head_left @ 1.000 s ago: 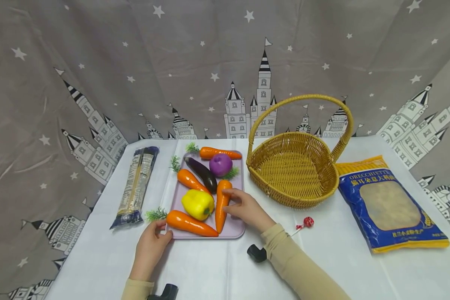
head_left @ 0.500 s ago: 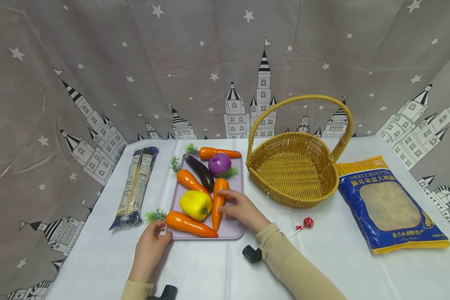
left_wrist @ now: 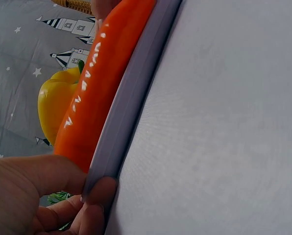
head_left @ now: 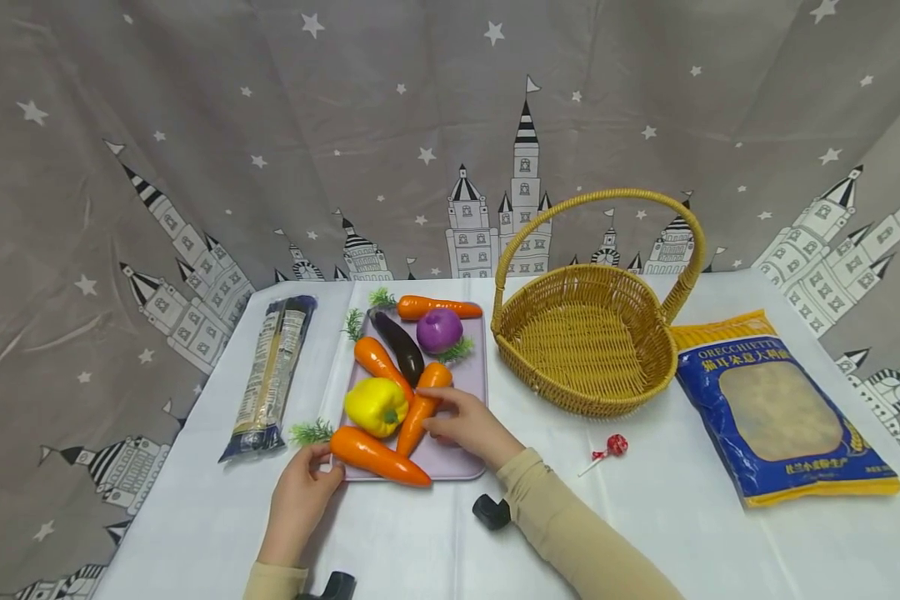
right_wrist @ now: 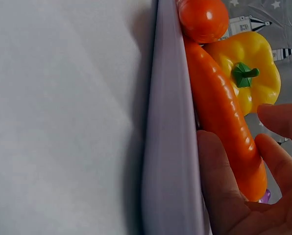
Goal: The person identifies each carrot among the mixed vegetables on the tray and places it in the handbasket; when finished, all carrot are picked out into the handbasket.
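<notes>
A lilac tray point(head_left: 450, 460) holds toy vegetables. My left hand point(head_left: 298, 496) pinches its near left corner; in the left wrist view the thumb lies on the inner side of the rim point(left_wrist: 121, 117) and fingers on the outer side. My right hand point(head_left: 471, 423) holds a carrot point(head_left: 417, 417) between thumb and fingers, over the tray's right half. This carrot slants against a yellow bell pepper point(head_left: 373, 406) and reaches the front carrot point(head_left: 381, 458). Behind lie an eggplant point(head_left: 397, 343), a purple onion point(head_left: 439, 330), a middle carrot point(head_left: 378, 361) and a back carrot point(head_left: 438, 308).
A wicker basket point(head_left: 585, 396) with a tall handle stands right of the tray. Beyond it lies a blue orecchiette bag point(head_left: 783, 417). A red lollipop point(head_left: 617, 445) is in front of the basket. A long pasta packet point(head_left: 270, 375) lies at the left.
My right hand has moved left with the carrot, tilting its lower end leftward. The yellow pepper has shifted left, and the front carrot's tip has slid slightly nearer. The left hand stays at the corner.
</notes>
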`<state>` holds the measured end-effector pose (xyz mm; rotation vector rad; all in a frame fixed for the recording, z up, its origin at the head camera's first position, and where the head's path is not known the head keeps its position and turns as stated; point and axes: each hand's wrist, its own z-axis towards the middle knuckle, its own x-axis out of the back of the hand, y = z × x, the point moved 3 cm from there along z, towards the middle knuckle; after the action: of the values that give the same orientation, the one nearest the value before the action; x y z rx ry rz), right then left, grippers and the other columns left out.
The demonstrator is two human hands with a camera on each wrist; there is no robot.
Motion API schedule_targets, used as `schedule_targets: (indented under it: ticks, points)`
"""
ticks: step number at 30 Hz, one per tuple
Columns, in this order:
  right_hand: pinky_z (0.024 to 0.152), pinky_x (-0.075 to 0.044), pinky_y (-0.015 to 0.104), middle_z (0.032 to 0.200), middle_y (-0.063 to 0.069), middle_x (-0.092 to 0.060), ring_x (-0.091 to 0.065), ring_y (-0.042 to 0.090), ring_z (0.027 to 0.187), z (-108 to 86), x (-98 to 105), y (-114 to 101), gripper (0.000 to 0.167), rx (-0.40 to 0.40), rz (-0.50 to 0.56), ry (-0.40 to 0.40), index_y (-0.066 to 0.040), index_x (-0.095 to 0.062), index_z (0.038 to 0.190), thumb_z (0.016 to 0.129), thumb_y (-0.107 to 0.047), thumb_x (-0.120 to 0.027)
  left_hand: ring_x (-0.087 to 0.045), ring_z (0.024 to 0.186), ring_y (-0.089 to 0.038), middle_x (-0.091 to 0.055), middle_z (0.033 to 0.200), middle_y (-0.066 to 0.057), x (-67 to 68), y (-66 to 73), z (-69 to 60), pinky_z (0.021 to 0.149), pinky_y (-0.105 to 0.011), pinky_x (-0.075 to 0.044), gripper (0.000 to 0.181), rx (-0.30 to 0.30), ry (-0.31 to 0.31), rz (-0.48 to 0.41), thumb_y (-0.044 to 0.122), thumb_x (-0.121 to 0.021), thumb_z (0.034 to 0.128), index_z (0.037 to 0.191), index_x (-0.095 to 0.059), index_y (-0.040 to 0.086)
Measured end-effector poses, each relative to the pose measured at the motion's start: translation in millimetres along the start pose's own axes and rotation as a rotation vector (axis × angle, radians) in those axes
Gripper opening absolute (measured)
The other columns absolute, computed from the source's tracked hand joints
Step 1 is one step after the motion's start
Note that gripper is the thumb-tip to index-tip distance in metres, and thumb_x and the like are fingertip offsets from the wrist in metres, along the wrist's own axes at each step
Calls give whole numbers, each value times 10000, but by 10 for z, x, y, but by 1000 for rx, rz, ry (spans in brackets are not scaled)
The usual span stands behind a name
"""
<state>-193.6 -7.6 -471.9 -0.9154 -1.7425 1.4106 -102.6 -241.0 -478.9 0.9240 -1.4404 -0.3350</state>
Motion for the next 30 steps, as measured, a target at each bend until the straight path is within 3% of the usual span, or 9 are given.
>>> schedule_targets:
  ticks: [6,12,22,30]
  points:
    - [723,-534,312,1099,101,-583,-635,191,795,44,-28,-16,473,2,-56,34,-146,-584,1329,867,-120,-678,-597,711,-195,-605,1094,-247,9,2,4,596,-310,-449,405,9,-5,0,90,-629,842,1201,-549,-77]
    - [590,-502,277,966,43,-603,-596,122,632,94,-50,-20,445,64,-227,86,-146,-593,1312,875,-150,-673,-597,709,-193,-613,1087,-239,5,0,4,600,-311,-446,403,7,-2,1,94,-628,841,1200,-554,-74]
    - [554,-483,274,764,30,-600,-559,143,550,148,-68,-107,531,62,-322,16,-177,-515,1404,891,-195,-652,-578,706,-193,-614,1087,-235,12,-5,3,601,-314,-432,400,18,9,11,114,-625,852,1201,-556,-70]
    - [521,-447,261,739,4,-595,-528,117,500,141,-31,-125,431,44,-404,25,-175,-574,1327,900,-208,-619,-588,664,-160,-615,1075,-236,10,-1,-5,595,-311,-442,394,2,2,-12,96,-620,847,1195,-553,-77]
